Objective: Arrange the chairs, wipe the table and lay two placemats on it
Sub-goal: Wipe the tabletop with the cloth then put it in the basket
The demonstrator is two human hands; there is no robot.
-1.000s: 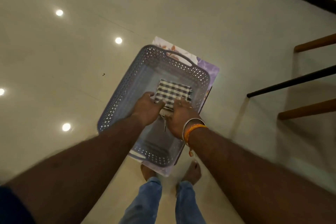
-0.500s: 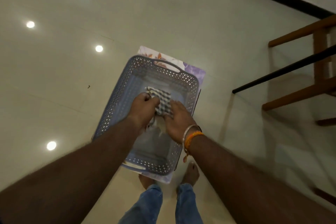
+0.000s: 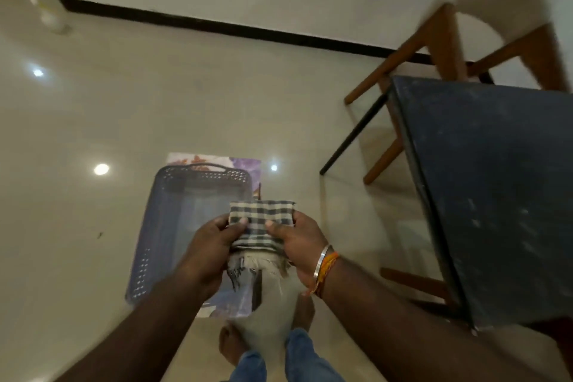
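1. The folded checked cloth (image 3: 262, 223) was held above the basket (image 3: 189, 226), left of the table (image 3: 496, 195).
2. The left hand (image 3: 214, 245) and right hand (image 3: 297, 239) both pinched it.
3. Its loose fringe might unfold or slip free during carrying.

Glossy tiled floor (image 3: 124, 121) bearing a perforated basket (image 3: 173, 226) set on floral placemats (image 3: 217, 161); dark table (image 3: 496, 195) and wooden chair (image 3: 434, 49) alongside.

I note a woven checked cloth (image 3: 262, 222) with frayed fringe, a perforated plastic basket (image 3: 173, 226), glossy reflective floor tiles (image 3: 93, 121), a matt, speckled dark table top (image 3: 496, 195), wooden chair legs (image 3: 387, 71).
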